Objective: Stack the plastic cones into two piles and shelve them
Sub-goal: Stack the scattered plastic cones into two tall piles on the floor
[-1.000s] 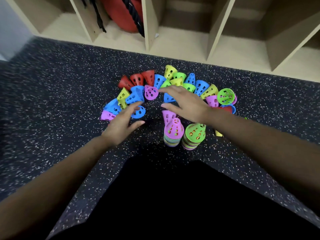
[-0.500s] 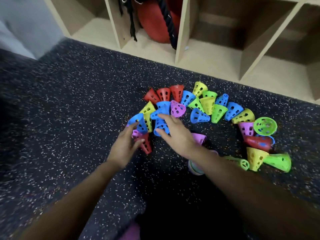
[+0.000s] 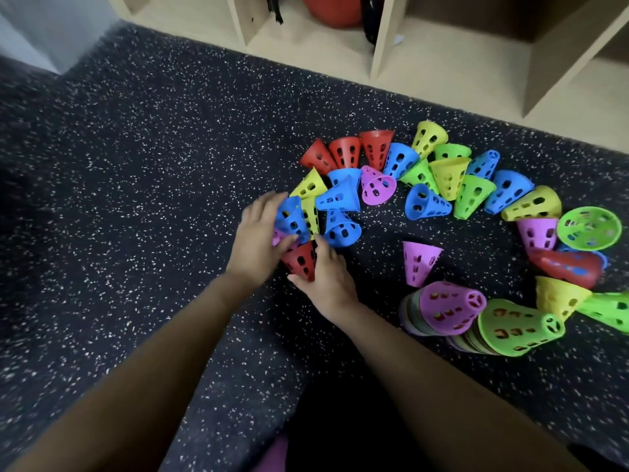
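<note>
Right, left hand (image 3: 257,240) is curled round a blue cone (image 3: 292,220): fingers over its far side, thumb underneath. Just beside it, the right hand (image 3: 332,279) pinches a red cone (image 3: 301,262) between thumb and forefinger. Both cones are at the left end of the loose cones (image 3: 449,175), which lie in an arc on the floor (image 3: 136,199). Suggest: line the axes up, nest one in the other, and lift clear so the touching neighbours don't drag. Well right of the hands are the purple-topped pile (image 3: 446,311) and the green-topped pile (image 3: 514,330), touching each other. Both look tilted from this view, so add to them gently. On the shelf (image 3: 377,46), the left compartment shows a black strap (image 3: 274,11), the next a red round thing (image 3: 332,10) plus a dark rope (image 3: 369,18). No cones in any compartment yet
</note>
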